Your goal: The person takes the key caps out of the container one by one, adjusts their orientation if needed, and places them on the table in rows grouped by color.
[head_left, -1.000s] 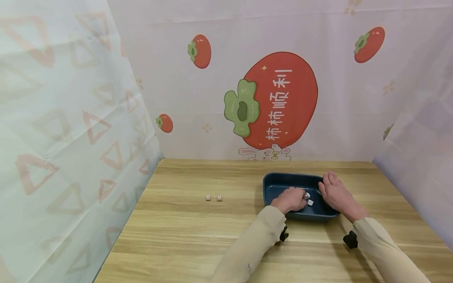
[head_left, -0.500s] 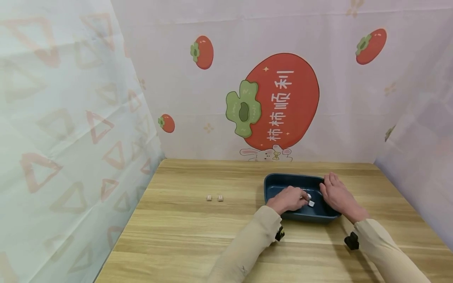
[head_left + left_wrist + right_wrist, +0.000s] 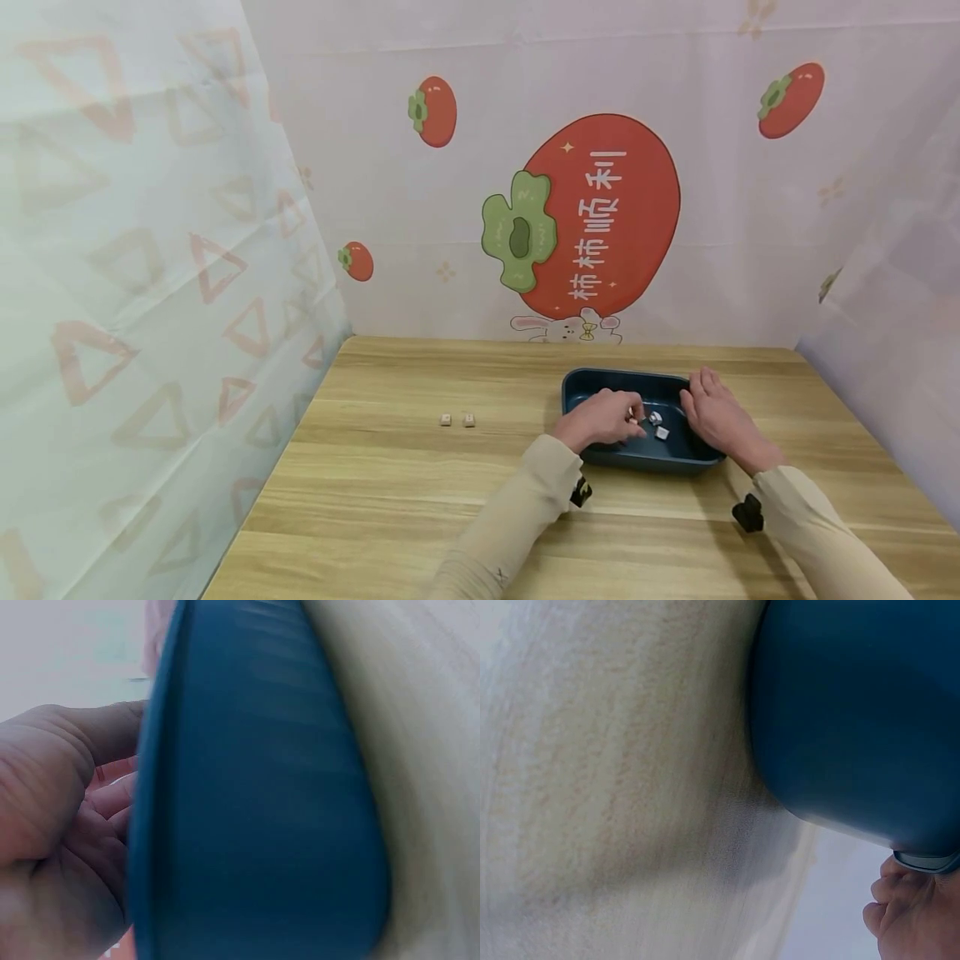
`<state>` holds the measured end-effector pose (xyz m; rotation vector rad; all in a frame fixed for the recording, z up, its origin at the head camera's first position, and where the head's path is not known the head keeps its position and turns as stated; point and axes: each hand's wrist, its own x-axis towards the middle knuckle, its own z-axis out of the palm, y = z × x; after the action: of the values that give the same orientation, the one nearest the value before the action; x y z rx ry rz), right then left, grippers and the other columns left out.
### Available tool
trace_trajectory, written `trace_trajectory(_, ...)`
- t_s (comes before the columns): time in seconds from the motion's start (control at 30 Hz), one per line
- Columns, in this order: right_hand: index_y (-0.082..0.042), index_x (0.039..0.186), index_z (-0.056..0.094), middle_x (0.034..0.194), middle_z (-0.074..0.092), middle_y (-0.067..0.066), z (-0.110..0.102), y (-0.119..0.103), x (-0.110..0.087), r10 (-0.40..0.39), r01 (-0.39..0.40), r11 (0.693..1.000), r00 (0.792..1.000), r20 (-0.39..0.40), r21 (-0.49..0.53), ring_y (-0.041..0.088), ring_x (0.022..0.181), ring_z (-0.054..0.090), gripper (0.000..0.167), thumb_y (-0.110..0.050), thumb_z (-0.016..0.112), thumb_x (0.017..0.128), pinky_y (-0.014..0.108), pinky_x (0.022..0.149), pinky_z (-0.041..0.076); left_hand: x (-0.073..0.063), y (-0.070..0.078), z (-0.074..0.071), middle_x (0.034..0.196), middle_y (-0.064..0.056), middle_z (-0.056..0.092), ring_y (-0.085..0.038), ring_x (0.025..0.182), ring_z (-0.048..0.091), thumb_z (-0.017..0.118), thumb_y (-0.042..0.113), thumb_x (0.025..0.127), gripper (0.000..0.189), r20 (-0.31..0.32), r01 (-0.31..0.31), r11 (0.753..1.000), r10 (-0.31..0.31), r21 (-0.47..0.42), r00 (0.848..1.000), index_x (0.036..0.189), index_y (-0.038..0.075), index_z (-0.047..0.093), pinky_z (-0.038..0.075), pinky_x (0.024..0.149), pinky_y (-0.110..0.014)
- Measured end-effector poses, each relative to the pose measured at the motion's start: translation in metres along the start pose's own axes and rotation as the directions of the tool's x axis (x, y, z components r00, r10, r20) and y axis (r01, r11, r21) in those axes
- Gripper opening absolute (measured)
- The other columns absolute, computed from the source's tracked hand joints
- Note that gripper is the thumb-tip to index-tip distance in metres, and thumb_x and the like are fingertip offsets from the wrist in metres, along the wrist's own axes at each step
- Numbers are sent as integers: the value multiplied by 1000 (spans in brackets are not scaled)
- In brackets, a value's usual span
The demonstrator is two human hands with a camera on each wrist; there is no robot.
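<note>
A dark blue rectangular tray [image 3: 637, 462] stands on the wooden table, with white keycaps [image 3: 662, 433] lying inside it. My left hand [image 3: 603, 417] is over the tray's left half, and its thumb and fingertips pinch a small keycap [image 3: 633, 420], partly hidden by the fingers. The left wrist view shows that hand [image 3: 60, 817] behind the tray's wall, its fingertips hidden. My right hand [image 3: 720, 417] holds the tray's right end at the rim; the right wrist view shows its fingers bent beside the rim. Two keycaps [image 3: 468, 420] sit side by side on the table, left of the tray.
The wooden table [image 3: 390, 517] runs back to a printed cloth [image 3: 420, 300] with red persimmons. Another cloth [image 3: 165, 333] hangs along the left side, and one more closes off the right. A black wrist camera [image 3: 747, 512] sits under the right sleeve.
My left hand has shifted left and slightly up from the loose keycaps, carrying one between its fingertips. More of the keycaps in the tray now shows. My right hand stays at the rim.
</note>
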<state>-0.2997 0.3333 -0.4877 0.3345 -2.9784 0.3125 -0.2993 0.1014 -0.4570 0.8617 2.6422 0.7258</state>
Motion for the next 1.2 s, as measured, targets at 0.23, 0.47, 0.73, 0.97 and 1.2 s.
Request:
trace_trajectory(0.23, 24, 138, 29, 146, 23, 46, 3, 3, 1, -8, 8, 1000, 1000, 9, -17, 59, 136, 24, 60, -27, 34, 106, 66, 110, 25, -13, -2, -15, 89, 12, 65, 1, 65, 61, 66, 32, 94, 21, -28, -35, 999, 35, 7, 999, 111, 20, 63, 47, 60, -14)
trace_trajectory(0.47, 24, 138, 31, 147, 24, 46, 6, 3, -1, -14, 13, 1000, 1000, -12, -27, 60, 135, 26, 58, -24, 36, 105, 67, 110, 25, -19, -14, -20, 81, 13, 62, 1, 63, 59, 68, 35, 91, 15, -58, -56, 998, 58, 32, 997, 97, 22, 63, 45, 59, -15)
trace_trajectory(0.73, 24, 138, 30, 147, 24, 45, 4, 3, -3, -18, 17, 999, 1000, -20, -32, 59, 136, 25, 58, -24, 36, 105, 67, 110, 25, -25, -24, -30, 92, 12, 61, -4, 81, 53, 69, 41, 89, 23, -128, -62, 997, 68, 55, 989, 105, 23, 67, 45, 69, -15)
trace_trajectory(0.97, 25, 138, 29, 148, 22, 45, 0, -2, -3, -16, 16, 1000, 1000, -8, -13, 60, 136, 24, 58, -22, 37, 105, 67, 110, 24, -33, -31, -38, 87, 11, 60, -6, 77, 54, 70, 37, 90, 20, -131, -3, 1000, 4, 9, 991, 101, 22, 65, 46, 66, -16)
trace_trajectory(1.2, 25, 138, 28, 147, 21, 46, -2, -3, -4, -13, 13, 1000, 1000, -8, -2, 60, 136, 24, 58, -23, 35, 106, 67, 110, 24, -38, -37, -44, 90, 8, 63, -7, 77, 55, 70, 33, 91, 20, -119, 31, 1000, -31, 1, 992, 106, 19, 67, 47, 67, -16)
